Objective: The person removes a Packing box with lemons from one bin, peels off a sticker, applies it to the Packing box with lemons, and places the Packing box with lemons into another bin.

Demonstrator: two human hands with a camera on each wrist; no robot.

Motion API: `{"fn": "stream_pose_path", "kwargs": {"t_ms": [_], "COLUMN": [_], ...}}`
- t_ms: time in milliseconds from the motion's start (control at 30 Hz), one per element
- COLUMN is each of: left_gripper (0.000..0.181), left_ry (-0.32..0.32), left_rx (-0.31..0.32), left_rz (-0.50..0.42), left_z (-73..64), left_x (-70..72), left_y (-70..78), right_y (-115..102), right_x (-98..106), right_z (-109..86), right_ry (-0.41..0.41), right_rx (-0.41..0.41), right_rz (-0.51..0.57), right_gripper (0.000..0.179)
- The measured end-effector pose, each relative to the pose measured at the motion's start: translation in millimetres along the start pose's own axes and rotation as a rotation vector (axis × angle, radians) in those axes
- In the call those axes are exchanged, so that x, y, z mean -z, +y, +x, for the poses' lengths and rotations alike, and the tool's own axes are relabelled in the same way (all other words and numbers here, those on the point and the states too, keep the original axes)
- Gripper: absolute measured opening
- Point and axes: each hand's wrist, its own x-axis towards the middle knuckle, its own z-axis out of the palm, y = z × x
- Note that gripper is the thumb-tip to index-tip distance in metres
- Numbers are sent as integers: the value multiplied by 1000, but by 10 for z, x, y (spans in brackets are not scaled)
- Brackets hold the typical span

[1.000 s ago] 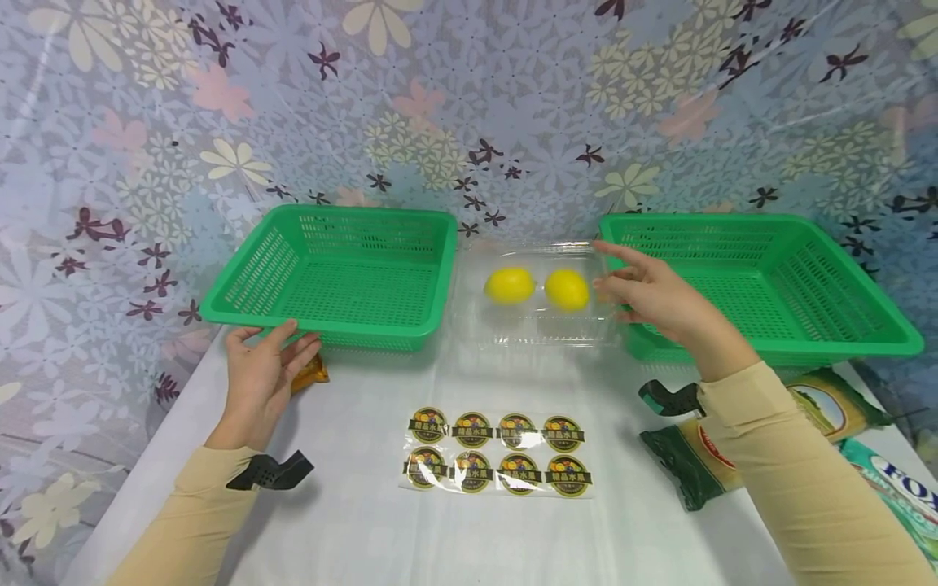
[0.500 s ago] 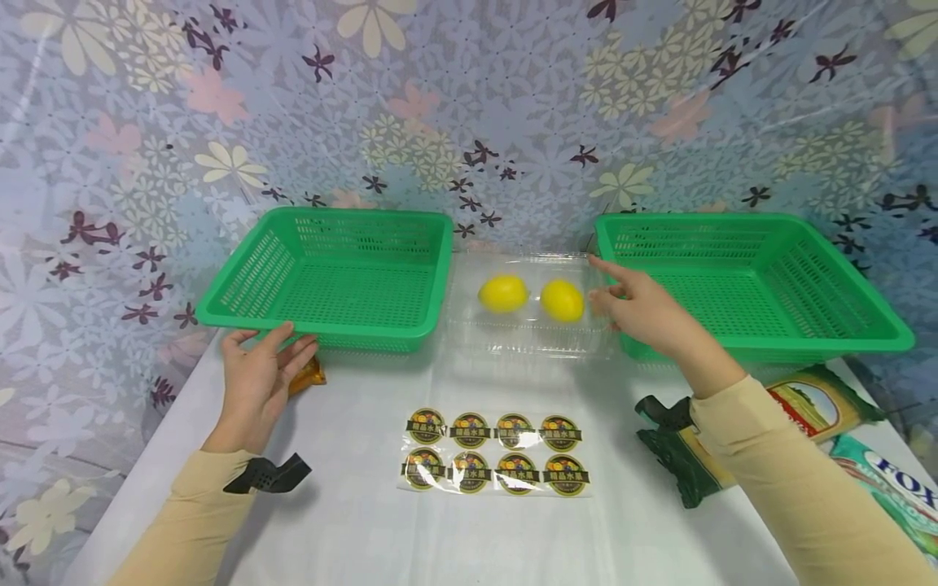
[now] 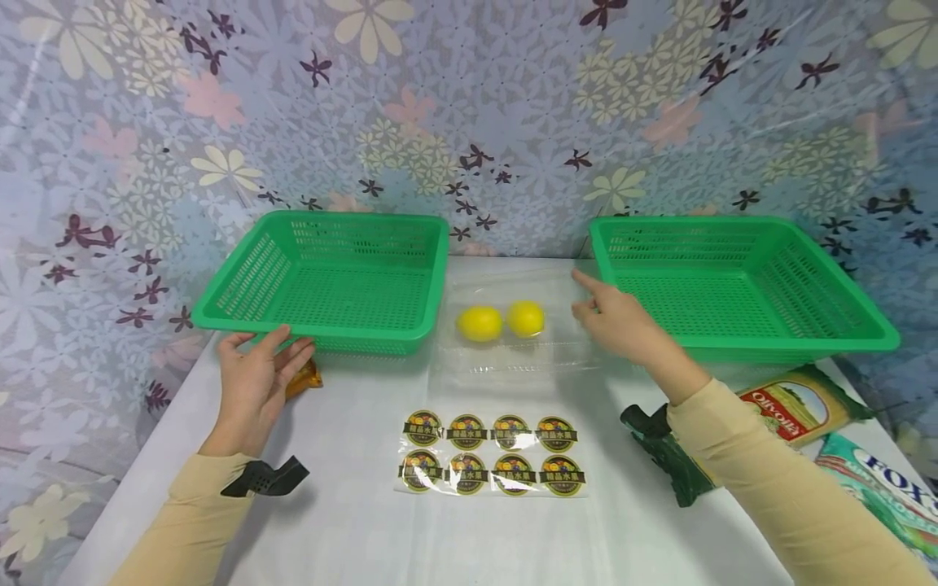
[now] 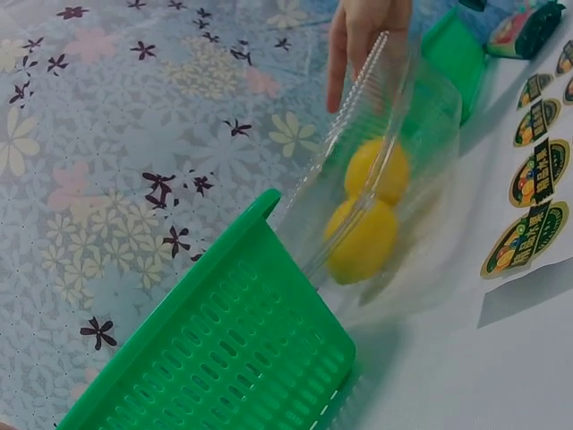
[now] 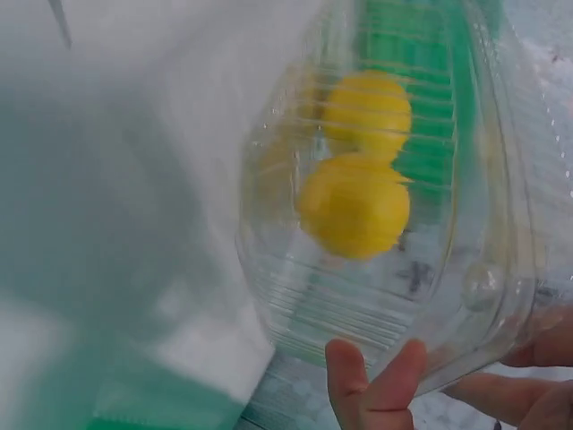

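Note:
A clear plastic clamshell box (image 3: 506,358) stands at the back middle of the table, with two lemons (image 3: 479,324) lying side by side in it. My right hand (image 3: 623,321) holds its right end, the index finger stretched to the far corner; in the right wrist view thumb and fingertips (image 5: 394,381) grip the box's end. Through the plastic both lemons (image 5: 354,206) show. My left hand (image 3: 252,378) is at the front rim of the left green basket (image 3: 315,332), its fingertips right at the rim and its fingers loose.
A second green basket (image 3: 791,343) stands at the right. A sheet of round fruit stickers (image 3: 491,456) lies in front of the box. An Olivoila bag (image 3: 795,407) and a FOX'S bag (image 3: 890,488) lie front right, partly behind my sleeve. An orange-brown wrapper (image 3: 304,380) lies by my left hand.
My right hand has drawn the box a little nearer and to the left. The lemons have shifted left and closer together. My left hand keeps its place at the basket rim.

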Motion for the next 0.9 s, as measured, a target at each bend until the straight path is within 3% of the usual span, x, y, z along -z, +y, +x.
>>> {"fn": "stream_pose_path", "kwargs": {"t_ms": [367, 667, 900], "left_gripper": [47, 47, 47], "left_ry": [5, -1, -3], "left_rx": [7, -15, -10], "left_rz": [-9, -26, -38], "left_z": [6, 9, 0], "left_x": [4, 9, 2], "left_y": [-10, -21, -20], "right_y": [49, 162, 227], "right_x": [-259, -465, -519], "right_z": [78, 82, 115], "right_ry": [87, 142, 195], "right_rx": [-23, -101, -118], "right_rz": [78, 326, 368], "right_gripper": [66, 64, 60]}}
